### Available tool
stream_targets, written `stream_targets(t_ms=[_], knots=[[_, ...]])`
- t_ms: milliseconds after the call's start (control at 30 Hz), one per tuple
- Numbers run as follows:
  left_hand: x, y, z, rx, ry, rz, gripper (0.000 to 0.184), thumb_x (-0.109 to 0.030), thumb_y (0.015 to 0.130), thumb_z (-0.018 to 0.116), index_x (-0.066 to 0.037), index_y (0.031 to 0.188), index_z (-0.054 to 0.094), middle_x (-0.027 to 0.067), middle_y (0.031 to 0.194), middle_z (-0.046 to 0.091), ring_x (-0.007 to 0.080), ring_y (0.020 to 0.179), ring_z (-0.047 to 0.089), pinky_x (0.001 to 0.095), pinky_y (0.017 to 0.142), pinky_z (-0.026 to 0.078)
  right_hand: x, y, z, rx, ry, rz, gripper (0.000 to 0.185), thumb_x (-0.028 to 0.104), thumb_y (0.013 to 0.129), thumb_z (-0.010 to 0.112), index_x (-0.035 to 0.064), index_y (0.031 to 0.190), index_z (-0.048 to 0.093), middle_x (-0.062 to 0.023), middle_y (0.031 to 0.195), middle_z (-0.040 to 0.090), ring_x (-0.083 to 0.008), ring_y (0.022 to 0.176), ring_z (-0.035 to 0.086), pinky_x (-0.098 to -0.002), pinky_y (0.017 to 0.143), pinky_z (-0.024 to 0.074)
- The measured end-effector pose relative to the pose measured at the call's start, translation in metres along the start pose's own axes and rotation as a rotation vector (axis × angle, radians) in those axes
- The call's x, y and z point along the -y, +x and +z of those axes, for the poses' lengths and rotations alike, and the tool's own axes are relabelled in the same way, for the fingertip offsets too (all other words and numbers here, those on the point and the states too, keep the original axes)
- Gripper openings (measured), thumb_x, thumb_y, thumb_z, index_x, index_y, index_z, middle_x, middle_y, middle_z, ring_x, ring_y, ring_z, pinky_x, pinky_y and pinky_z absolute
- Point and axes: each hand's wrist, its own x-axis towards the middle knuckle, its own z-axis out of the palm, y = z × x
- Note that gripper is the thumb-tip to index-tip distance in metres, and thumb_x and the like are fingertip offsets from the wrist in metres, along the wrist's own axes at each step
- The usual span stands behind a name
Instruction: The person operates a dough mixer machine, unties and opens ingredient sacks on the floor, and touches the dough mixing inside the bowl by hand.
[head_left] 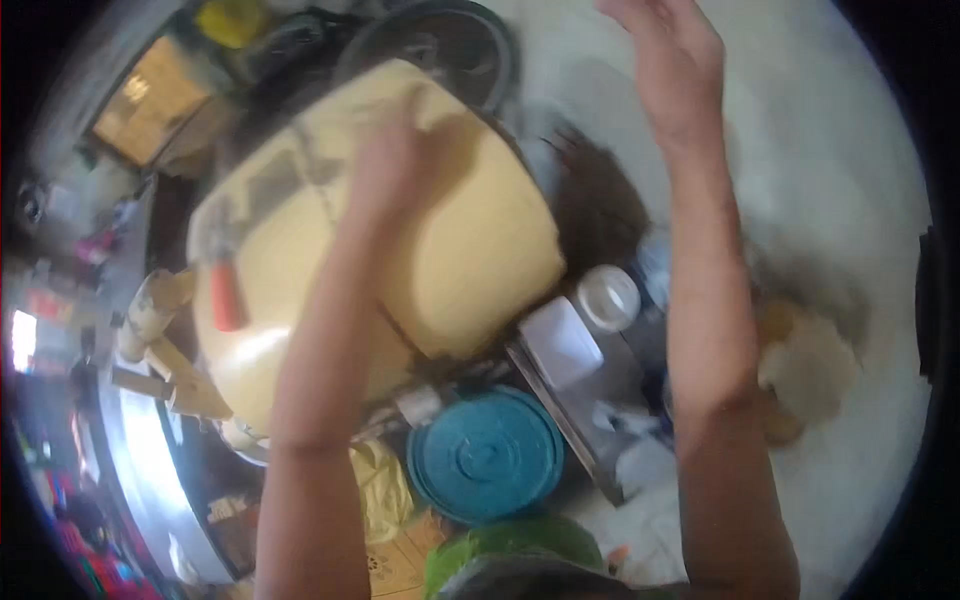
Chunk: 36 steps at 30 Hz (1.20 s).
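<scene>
A large, smooth cream-yellow panel [490, 240] with rounded corners fills the middle of the head view. My left hand [395, 155] is over its upper part, smeared by motion; whether it touches the surface or holds anything is unclear. On the panel's left side lies a tool with an orange handle [226, 297], its far end blurred. Dark lines and a greyish patch [275, 185] show near it. My right hand [680, 75] is raised at the top, apart from the panel, beside the pale wall. Its stretched fingers are partly cut off by the frame edge, with nothing visible in them.
Below the panel is a round teal lid [485, 455]. A white rectangular container [560, 343] and a white round tub [608, 298] stand right of it. Cream pipe fittings [175, 370] are at the left, a dark wheel [430, 50] behind, and a yellowish bag [380, 490] in front.
</scene>
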Motion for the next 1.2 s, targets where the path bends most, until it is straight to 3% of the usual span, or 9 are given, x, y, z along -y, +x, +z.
stream_targets(t_ms=[200, 267, 433, 600, 733, 933, 1000, 1100, 1200], knots=[[0.011, -0.006, -0.019, 0.001, -0.108, 0.001, 0.055, -0.045, 0.088, 0.057, -0.004, 0.125, 0.050, 0.0232, 0.089, 0.065, 0.0387, 0.090, 0.062, 0.0431, 0.083, 0.048, 0.113, -0.155, -0.052, 0.087, -0.329, 0.182, 0.014, 0.009, 0.087, 0.060, 0.0030, 0.100, 0.062, -0.0031, 0.092, 0.064, -0.0091, 0.084, 0.058, -0.0259, 0.076, 0.0469], [0.030, -0.021, -0.011, -0.207, -0.120, 0.137, 0.052, -0.041, 0.090, 0.059, -0.006, 0.126, 0.050, 0.0093, 0.065, 0.055, 0.0200, 0.060, 0.054, 0.0350, 0.059, 0.044, 0.118, -0.246, -0.073, 0.167, -0.422, 0.180, 0.014, 0.007, 0.085, 0.061, 0.0027, 0.099, 0.061, -0.0077, 0.089, 0.064, -0.0123, 0.078, 0.060, -0.0280, 0.070, 0.0484], [0.005, -0.120, -0.051, -0.057, -0.384, 0.005, 0.039, -0.025, 0.093, 0.059, -0.004, 0.126, 0.052, 0.0019, 0.070, 0.054, 0.0068, 0.062, 0.048, 0.0234, 0.055, 0.041, 0.129, -0.539, -0.117, 0.625, -0.505, 0.939, 0.015, 0.014, 0.081, 0.066, 0.0039, 0.092, 0.063, -0.0117, 0.081, 0.064, -0.0252, 0.073, 0.063, -0.0361, 0.066, 0.0496], [0.005, -0.277, -0.056, 0.435, -0.537, -0.092, 0.040, -0.017, 0.092, 0.055, -0.005, 0.130, 0.049, 0.0032, 0.083, 0.055, 0.0128, 0.081, 0.058, 0.0283, 0.076, 0.047, 0.122, -0.714, -0.176, 0.686, -0.787, 0.925, 0.014, 0.016, 0.080, 0.062, 0.0057, 0.089, 0.064, -0.0145, 0.081, 0.063, -0.0334, 0.079, 0.062, -0.0435, 0.070, 0.0492], [0.019, -0.416, -0.080, 1.094, -0.429, 0.040, 0.046, -0.025, 0.087, 0.063, -0.009, 0.129, 0.052, 0.0140, 0.082, 0.063, 0.0259, 0.075, 0.062, 0.0370, 0.071, 0.050, 0.102, -0.713, -0.193, 0.359, -1.142, 0.847, 0.019, 0.024, 0.084, 0.055, 0.0082, 0.089, 0.065, -0.0174, 0.076, 0.063, -0.0390, 0.080, 0.061, -0.0490, 0.071, 0.0478], [0.091, -0.600, -0.109, 1.321, -0.282, 0.139, 0.049, -0.027, 0.084, 0.065, -0.006, 0.127, 0.052, 0.0198, 0.094, 0.065, 0.0328, 0.084, 0.063, 0.0396, 0.073, 0.050, 0.090, -0.628, -0.166, 0.029, -1.269, 1.279, 0.048, 0.050, 0.071, 0.073, 0.0046, 0.081, 0.061, -0.0184, 0.079, 0.064, -0.0359, 0.074, 0.063, -0.0433, 0.067, 0.0486], [0.101, -0.642, -0.131, 1.182, -0.350, -0.286, 0.038, -0.024, 0.084, 0.067, -0.001, 0.113, 0.060, 0.0113, 0.073, 0.063, 0.0220, 0.064, 0.061, 0.0364, 0.058, 0.048, 0.084, -0.625, -0.166, -0.479, -1.377, 1.186, 0.052, 0.052, 0.065, 0.078, 0.0045, 0.074, 0.057, -0.0166, 0.074, 0.063, -0.0346, 0.071, 0.061, -0.0434, 0.067, 0.0485], [0.158, -0.730, -0.134, 1.159, -0.317, -0.525, 0.048, -0.029, 0.083, 0.065, 0.001, 0.119, 0.055, 0.0205, 0.080, 0.064, 0.0320, 0.072, 0.063, 0.0415, 0.070, 0.049, 0.080, -0.626, -0.181, -0.618, -1.398, 1.105, 0.050, 0.047, 0.064, 0.080, 0.0055, 0.076, 0.055, -0.0140, 0.079, 0.063, -0.0340, 0.074, 0.061, -0.0442, 0.068, 0.0473], [0.199, -0.801, -0.142, 1.166, -0.281, -0.929, 0.049, -0.026, 0.082, 0.067, 0.000, 0.122, 0.054, 0.0134, 0.069, 0.063, 0.0195, 0.063, 0.063, 0.0357, 0.061, 0.051, 0.091, -0.619, -0.192, -0.571, -1.292, 0.958, 0.049, 0.042, 0.062, 0.083, 0.0057, 0.075, 0.053, -0.0134, 0.078, 0.062, -0.0338, 0.074, 0.061, -0.0446, 0.068, 0.0471]])
